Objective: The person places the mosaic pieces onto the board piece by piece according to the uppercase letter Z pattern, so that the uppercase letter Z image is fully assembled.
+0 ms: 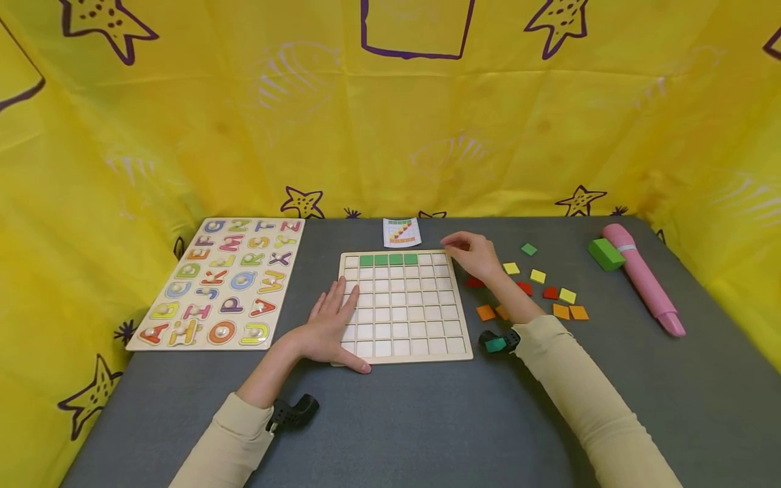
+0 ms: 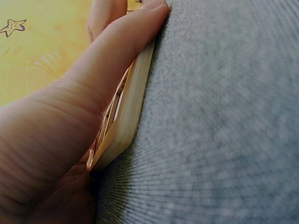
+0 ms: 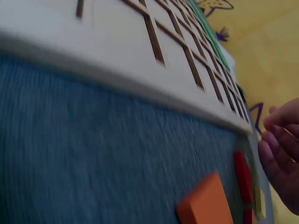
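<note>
A pale wooden grid board (image 1: 405, 360) lies on the dark table, with a row of several green square tiles (image 1: 388, 259) in its far row. My left hand (image 1: 329, 324) spreads over the board's left edge, its thumb along the near edge. In the left wrist view, that thumb (image 2: 93, 79) presses against the board's side (image 2: 128, 112). Near the far right corner of the board is my right hand (image 1: 474, 256), its fingers loosely bent. No tile shows between those fingers in the right wrist view, where the hand (image 3: 285, 149) is partly cut off.
Right of the board lie loose yellow tiles (image 1: 537, 276), red tiles (image 1: 551, 293), orange tiles (image 1: 561, 311) and one green tile (image 1: 529, 249). A pattern card (image 1: 402, 232) lies beyond the board. An alphabet puzzle (image 1: 219, 285) is at left; a pink toy hammer (image 1: 647, 281) with a green head is at right.
</note>
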{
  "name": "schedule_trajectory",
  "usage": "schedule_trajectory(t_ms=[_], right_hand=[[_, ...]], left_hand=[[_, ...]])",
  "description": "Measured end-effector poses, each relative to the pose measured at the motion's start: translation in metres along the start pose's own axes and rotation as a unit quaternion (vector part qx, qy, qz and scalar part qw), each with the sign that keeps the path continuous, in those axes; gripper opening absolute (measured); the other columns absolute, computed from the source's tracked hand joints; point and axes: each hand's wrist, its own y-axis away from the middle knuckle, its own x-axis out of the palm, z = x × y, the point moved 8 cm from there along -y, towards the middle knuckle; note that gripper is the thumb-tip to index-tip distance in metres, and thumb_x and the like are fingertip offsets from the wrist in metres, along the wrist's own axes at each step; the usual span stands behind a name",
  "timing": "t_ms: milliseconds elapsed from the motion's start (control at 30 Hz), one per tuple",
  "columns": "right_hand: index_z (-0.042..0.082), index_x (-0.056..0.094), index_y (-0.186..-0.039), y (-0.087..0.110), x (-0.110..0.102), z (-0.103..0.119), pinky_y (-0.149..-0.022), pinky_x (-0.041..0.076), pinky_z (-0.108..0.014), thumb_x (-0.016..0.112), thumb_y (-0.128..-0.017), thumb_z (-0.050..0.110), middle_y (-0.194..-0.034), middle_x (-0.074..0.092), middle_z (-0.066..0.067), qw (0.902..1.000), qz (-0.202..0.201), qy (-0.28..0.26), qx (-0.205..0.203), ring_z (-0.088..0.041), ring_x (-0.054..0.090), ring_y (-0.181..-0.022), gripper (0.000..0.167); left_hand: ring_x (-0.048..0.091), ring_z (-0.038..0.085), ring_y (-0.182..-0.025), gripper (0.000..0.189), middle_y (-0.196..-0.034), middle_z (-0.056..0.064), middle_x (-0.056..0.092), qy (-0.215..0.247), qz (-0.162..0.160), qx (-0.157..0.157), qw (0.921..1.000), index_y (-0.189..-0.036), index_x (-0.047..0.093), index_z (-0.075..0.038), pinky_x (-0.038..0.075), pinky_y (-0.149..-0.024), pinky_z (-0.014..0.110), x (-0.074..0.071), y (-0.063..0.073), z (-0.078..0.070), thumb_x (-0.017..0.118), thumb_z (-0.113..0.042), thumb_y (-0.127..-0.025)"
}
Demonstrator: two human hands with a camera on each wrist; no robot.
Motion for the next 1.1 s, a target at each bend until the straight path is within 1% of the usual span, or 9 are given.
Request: schedule_trajectory(t_ms=[267, 333, 367, 500, 633, 800, 867, 1000, 1100], right_hand=[[0.003, 0.068, -0.117, 0.009, -0.045, -0.03, -0.079, 0.048, -0.042, 0.058, -0.096, 0.011, -0.111, 0.067, -0.019, 0.9964, -0.046, 0.066, 0.026, -0.033, 0.062, -0.094, 0.025], [0.001, 0.067, -0.118, 0.011, -0.057, -0.037, -0.082, 0.047, -0.047, 0.057, -0.095, 0.01, -0.112, 0.066, -0.022, 0.9941, -0.058, 0.084, 0.037, -0.037, 0.06, -0.097, 0.027], [0.0, 0.067, -0.119, 0.012, -0.063, -0.04, -0.088, 0.045, -0.049, 0.056, -0.094, 0.009, -0.113, 0.065, -0.023, 0.993, -0.064, 0.089, 0.043, -0.039, 0.059, -0.099, 0.028], [-0.002, 0.064, -0.122, 0.015, -0.083, -0.054, -0.108, 0.025, -0.056, 0.055, -0.092, 0.007, -0.123, 0.059, -0.027, 0.9879, -0.082, 0.109, 0.074, -0.047, 0.046, -0.119, 0.033], [-0.002, 0.062, -0.126, 0.017, -0.095, -0.067, -0.109, 0.022, -0.057, 0.054, -0.091, 0.007, -0.134, 0.051, -0.029, 0.9824, -0.087, 0.119, 0.115, -0.05, 0.031, -0.131, 0.037], [-0.004, 0.059, -0.128, 0.018, -0.1, -0.075, -0.111, 0.017, -0.057, 0.051, -0.087, 0.003, -0.135, 0.047, -0.031, 0.9798, -0.078, 0.13, 0.13, -0.051, 0.027, -0.133, 0.042], [-0.004, 0.058, -0.129, 0.019, -0.099, -0.076, -0.109, 0.023, -0.057, 0.051, -0.088, 0.003, -0.132, 0.049, -0.031, 0.9816, -0.072, 0.125, 0.125, -0.05, 0.033, -0.129, 0.042], [-0.003, 0.056, -0.131, 0.019, -0.093, -0.075, -0.095, 0.04, -0.054, 0.055, -0.094, 0.006, -0.125, 0.054, -0.029, 0.9871, -0.049, 0.103, 0.112, -0.046, 0.045, -0.117, 0.038], [-0.002, 0.055, -0.132, 0.019, -0.088, -0.075, -0.089, 0.044, -0.052, 0.059, -0.095, 0.01, -0.124, 0.055, -0.028, 0.9894, -0.03, 0.091, 0.109, -0.043, 0.047, -0.113, 0.039]], left_hand=[[-0.012, 0.043, -0.145, 0.138, -0.157, 0.031, -0.012, -0.004, -0.007, 0.007, 0.9999, -0.154, 0.003, 0.004, 0.0, -0.113, 0.059, -0.001, 0.001, 0.0, 0.083, -0.062, -0.063], [-0.012, 0.043, -0.145, 0.138, -0.157, 0.031, -0.012, -0.003, -0.007, 0.006, 1.0, -0.154, 0.003, 0.004, 0.0, -0.113, 0.059, -0.001, 0.001, 0.0, 0.083, -0.062, -0.063], [-0.012, 0.043, -0.145, 0.138, -0.157, 0.031, -0.012, -0.002, -0.007, 0.006, 1.0, -0.154, 0.003, 0.004, 0.0, -0.113, 0.059, -0.001, 0.001, 0.0, 0.083, -0.062, -0.063], [-0.014, 0.041, -0.145, 0.139, -0.157, 0.029, -0.013, -0.003, -0.004, 0.003, 1.0, -0.154, 0.002, 0.003, -0.001, -0.113, 0.058, -0.001, 0.0, 0.0, 0.083, -0.063, -0.063], [-0.014, 0.04, -0.145, 0.139, -0.158, 0.028, -0.012, -0.001, -0.006, 0.004, 1.0, -0.154, 0.003, 0.003, -0.001, -0.113, 0.058, -0.001, 0.0, -0.002, 0.083, -0.062, -0.062], [-0.013, 0.041, -0.145, 0.138, -0.157, 0.029, -0.011, 0.004, -0.008, 0.006, 0.9999, -0.154, 0.003, 0.003, 0.0, -0.113, 0.058, -0.002, 0.001, -0.002, 0.083, -0.062, -0.062], [-0.013, 0.041, -0.145, 0.138, -0.157, 0.029, -0.011, 0.004, -0.009, 0.006, 0.9999, -0.154, 0.004, 0.003, 0.0, -0.113, 0.058, -0.002, 0.001, -0.002, 0.083, -0.062, -0.062], [-0.014, 0.04, -0.145, 0.138, -0.158, 0.028, -0.012, 0.002, -0.007, 0.003, 1.0, -0.154, 0.003, 0.003, -0.001, -0.113, 0.058, -0.001, 0.0, -0.002, 0.083, -0.063, -0.062], [-0.014, 0.04, -0.145, 0.139, -0.158, 0.028, -0.012, 0.002, -0.005, 0.002, 1.0, -0.155, 0.003, 0.002, -0.001, -0.113, 0.057, -0.001, 0.0, -0.002, 0.083, -0.063, -0.062]])
